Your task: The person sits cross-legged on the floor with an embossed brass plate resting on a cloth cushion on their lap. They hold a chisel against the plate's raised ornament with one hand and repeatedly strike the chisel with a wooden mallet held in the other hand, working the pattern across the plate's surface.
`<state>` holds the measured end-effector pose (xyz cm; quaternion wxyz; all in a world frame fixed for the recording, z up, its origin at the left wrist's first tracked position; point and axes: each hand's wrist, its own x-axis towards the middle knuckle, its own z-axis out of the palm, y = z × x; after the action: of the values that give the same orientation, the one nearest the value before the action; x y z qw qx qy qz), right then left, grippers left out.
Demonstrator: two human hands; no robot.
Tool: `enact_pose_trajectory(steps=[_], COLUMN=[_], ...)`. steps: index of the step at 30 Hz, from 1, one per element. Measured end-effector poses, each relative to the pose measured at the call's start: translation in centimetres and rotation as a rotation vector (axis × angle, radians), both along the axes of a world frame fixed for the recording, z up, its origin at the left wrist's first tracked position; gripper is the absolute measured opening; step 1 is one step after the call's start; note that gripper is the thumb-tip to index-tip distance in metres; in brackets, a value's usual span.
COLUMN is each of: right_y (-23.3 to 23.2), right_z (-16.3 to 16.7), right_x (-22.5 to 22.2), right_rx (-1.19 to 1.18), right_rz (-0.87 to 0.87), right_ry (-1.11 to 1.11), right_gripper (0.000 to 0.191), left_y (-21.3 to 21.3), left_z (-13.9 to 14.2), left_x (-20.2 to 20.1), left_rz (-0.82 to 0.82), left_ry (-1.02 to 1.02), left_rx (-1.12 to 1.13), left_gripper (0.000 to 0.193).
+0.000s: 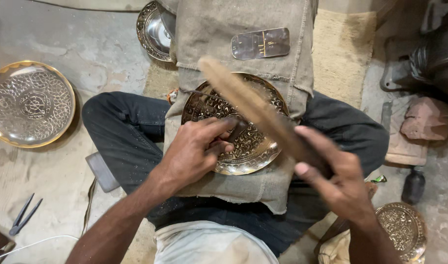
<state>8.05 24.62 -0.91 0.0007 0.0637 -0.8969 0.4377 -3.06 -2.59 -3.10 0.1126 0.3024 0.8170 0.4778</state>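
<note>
so the concrete floor (pixel 101 49) has a big engraved tray (pixel 31 103) well left of the fingers (pixel 219 128), plus pliers (pixel 24 214) lower left.

Engraved brass plate (pixel 243 142) lies flat on burlap across the lap, round, shiny, covered in curling patterns, its rim gleaming. A small dark punch (pixel 236 131) stands tilted on its face. The wooden mallet (pixel 256 110) angles above it, long, pale and blurred, crossing the plate's right side.
</note>
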Motion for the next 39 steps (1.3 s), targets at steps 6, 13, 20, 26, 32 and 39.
enact_pose_trajectory(steps=[6, 13, 20, 26, 32, 39], right_y=[0.7, 1.3, 0.9, 0.5, 1.0, 2.3], right_z=[-1.1, -3.4, -3.1, -2.1, -2.3, -1.6], right_x=[1.1, 2.8, 2.5, 2.0, 2.3, 2.6], right_rx=[-0.059, -0.397, -0.305, -0.205, -0.157, -0.115], right_rz=[0.092, -0.269, -0.118, -0.085, -0.045, -0.044], right_ry=[0.038, -0.084, -0.035, -0.017, 0.023, 0.011], right_gripper=[0.058, 0.068, 0.064, 0.062, 0.062, 0.06], left_y=[-0.2, -0.3, -0.5, -0.4, -0.5, -0.4], left_z=[0.1, 0.6, 0.6, 0.4, 0.2, 0.1], left_x=[-0.1, -0.3, -0.4, -0.5, -0.8, -0.7], left_rz=[-0.028, -0.022, -0.03, -0.052, -0.087, -0.046], left_ry=[-0.064, -0.077, -0.088, -0.068, -0.037, -0.122], left_rx=[-0.071, 0.006, -0.058, -0.025, -0.011, -0.001], left_gripper=[0.037, 0.046, 0.046, 0.046, 0.043, 0.046])
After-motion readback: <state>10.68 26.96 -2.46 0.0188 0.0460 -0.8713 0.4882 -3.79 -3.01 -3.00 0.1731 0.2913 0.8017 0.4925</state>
